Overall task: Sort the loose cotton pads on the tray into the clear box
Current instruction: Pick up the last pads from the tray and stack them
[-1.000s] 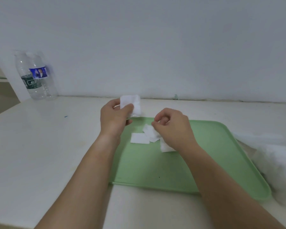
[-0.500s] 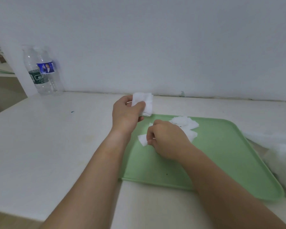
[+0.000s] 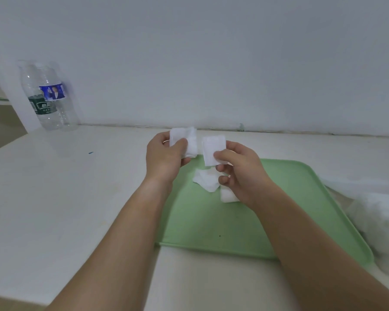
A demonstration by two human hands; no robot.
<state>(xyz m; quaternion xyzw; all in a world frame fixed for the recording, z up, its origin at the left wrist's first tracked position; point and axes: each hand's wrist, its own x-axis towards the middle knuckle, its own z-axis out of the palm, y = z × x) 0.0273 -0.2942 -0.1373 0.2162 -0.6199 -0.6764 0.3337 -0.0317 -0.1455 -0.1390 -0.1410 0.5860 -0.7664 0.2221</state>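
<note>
A green tray (image 3: 267, 221) lies on the white table. My left hand (image 3: 164, 158) holds a small stack of white cotton pads (image 3: 186, 140) above the tray's far left corner. My right hand (image 3: 240, 171) pinches a single square cotton pad (image 3: 211, 147) upright, just right of the stack and apart from it. Loose pads (image 3: 207, 180) lie on the tray under my right hand, one more pad (image 3: 228, 196) partly hidden by my wrist. No clear box can be made out for certain.
Two clear water bottles (image 3: 47, 97) stand at the back left by the wall. A blurred white, translucent mass (image 3: 382, 212) lies right of the tray at the table's right side. The wall runs close behind the table.
My right hand has risen from the tray with one pad pinched and brought it up beside the stack in my left hand. The view shifted slightly.
</note>
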